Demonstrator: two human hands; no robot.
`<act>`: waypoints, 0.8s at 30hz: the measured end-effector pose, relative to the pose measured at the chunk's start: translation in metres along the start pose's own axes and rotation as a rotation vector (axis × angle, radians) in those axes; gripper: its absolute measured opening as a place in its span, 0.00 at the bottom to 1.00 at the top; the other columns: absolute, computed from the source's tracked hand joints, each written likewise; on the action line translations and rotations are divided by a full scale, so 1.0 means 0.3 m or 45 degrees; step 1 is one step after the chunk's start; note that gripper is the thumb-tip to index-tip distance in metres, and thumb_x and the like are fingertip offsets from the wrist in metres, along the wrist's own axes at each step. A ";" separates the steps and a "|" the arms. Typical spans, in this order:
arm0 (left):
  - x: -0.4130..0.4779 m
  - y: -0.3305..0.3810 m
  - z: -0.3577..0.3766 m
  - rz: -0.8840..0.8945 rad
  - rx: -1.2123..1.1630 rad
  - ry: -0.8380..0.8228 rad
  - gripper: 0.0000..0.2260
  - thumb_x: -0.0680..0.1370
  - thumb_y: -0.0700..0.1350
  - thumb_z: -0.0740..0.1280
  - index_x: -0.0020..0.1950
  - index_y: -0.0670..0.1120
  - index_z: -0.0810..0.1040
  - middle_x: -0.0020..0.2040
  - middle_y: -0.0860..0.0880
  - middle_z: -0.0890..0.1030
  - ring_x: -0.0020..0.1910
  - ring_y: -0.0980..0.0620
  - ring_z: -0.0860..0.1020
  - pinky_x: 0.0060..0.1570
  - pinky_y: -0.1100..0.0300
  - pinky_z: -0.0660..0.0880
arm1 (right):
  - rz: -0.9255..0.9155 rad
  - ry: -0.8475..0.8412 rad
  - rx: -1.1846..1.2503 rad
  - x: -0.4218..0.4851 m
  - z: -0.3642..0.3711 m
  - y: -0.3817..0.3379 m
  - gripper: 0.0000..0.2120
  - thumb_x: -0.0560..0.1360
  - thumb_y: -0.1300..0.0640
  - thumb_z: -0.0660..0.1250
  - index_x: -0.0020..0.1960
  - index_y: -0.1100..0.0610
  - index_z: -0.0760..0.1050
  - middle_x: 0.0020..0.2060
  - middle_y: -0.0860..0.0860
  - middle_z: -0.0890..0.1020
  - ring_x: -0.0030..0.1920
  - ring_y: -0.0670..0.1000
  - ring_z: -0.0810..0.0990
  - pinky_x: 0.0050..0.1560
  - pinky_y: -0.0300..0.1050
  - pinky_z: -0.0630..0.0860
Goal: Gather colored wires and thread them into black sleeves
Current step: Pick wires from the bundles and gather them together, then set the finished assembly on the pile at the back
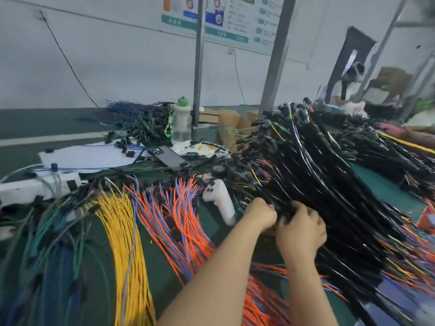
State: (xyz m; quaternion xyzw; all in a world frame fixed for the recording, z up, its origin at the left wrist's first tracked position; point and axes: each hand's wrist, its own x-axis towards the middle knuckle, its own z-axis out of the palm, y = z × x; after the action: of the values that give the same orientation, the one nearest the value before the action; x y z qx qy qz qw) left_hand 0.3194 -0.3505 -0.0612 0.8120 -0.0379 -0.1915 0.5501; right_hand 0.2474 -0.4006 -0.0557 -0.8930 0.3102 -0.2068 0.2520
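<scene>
1. The black sleeves [329,184] lie in a thick heap on the right of the green table [150,267]. Their long axis runs from the near right to the far middle. The connector ends point away and coloured wire tails stick out at the near end.
2. The left hand [261,214] and right hand [301,228] meet at the heap's left edge, almost touching. Both have fingers curled onto black sleeves. Blur hides how many each one holds.
3. The paired grip probably steadies or separates one sleeve for threading.
4. The yellow wires [122,231] and the orange and blue wires [174,220] fan out to the left, roughly parallel and sorted by colour, likely for easy picking.
5. A white handle [219,198] lies between the wires and the hands. A phone [167,156] and a bottle [181,123] are farther back.
</scene>
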 end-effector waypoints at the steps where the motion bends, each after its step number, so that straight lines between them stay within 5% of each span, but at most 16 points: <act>1: -0.004 0.010 -0.029 0.054 0.044 0.059 0.16 0.80 0.45 0.58 0.58 0.34 0.76 0.58 0.34 0.78 0.57 0.38 0.77 0.55 0.48 0.76 | -0.074 0.032 0.068 -0.008 -0.012 -0.038 0.20 0.77 0.59 0.64 0.68 0.55 0.70 0.68 0.59 0.70 0.69 0.62 0.64 0.69 0.54 0.60; 6: -0.121 0.034 -0.325 0.313 -0.239 0.461 0.13 0.77 0.36 0.58 0.51 0.37 0.81 0.52 0.39 0.82 0.52 0.46 0.78 0.49 0.58 0.73 | -0.489 -0.119 0.571 -0.148 -0.010 -0.301 0.15 0.76 0.65 0.60 0.60 0.56 0.76 0.55 0.57 0.80 0.57 0.58 0.76 0.53 0.43 0.66; 10: -0.295 -0.140 -0.623 0.278 -0.400 0.919 0.07 0.77 0.39 0.61 0.46 0.43 0.79 0.50 0.41 0.82 0.51 0.46 0.79 0.56 0.52 0.74 | -0.624 -0.401 0.781 -0.365 0.099 -0.512 0.14 0.78 0.62 0.61 0.63 0.60 0.72 0.57 0.58 0.80 0.58 0.56 0.77 0.57 0.44 0.68; 17: -0.748 -0.548 -0.971 0.037 -0.263 1.496 0.07 0.78 0.39 0.61 0.49 0.42 0.78 0.49 0.44 0.81 0.51 0.46 0.79 0.53 0.57 0.74 | -1.082 -1.069 0.549 -0.862 0.293 -0.760 0.11 0.76 0.58 0.63 0.57 0.56 0.79 0.53 0.55 0.83 0.57 0.55 0.79 0.51 0.43 0.72; 21: -0.981 -0.718 -1.078 -0.161 0.050 1.791 0.08 0.77 0.38 0.61 0.53 0.42 0.78 0.55 0.42 0.78 0.56 0.44 0.75 0.59 0.56 0.70 | -1.186 -1.199 0.475 -1.115 0.336 -0.847 0.11 0.76 0.52 0.64 0.52 0.57 0.80 0.51 0.56 0.83 0.55 0.57 0.80 0.50 0.45 0.74; 24: -1.075 -0.786 -1.154 -0.355 0.098 1.815 0.11 0.78 0.38 0.59 0.58 0.41 0.76 0.61 0.40 0.75 0.62 0.41 0.71 0.63 0.55 0.65 | -1.325 -1.169 0.264 -1.256 0.370 -0.889 0.13 0.77 0.51 0.62 0.56 0.58 0.76 0.55 0.57 0.81 0.58 0.59 0.76 0.55 0.49 0.71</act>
State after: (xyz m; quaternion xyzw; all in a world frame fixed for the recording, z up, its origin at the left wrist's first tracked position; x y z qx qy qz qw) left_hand 0.1083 0.1340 -0.0772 0.7555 0.4269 0.3170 0.3828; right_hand 0.1539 0.0646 -0.0691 -0.8938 -0.3169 0.0689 0.3097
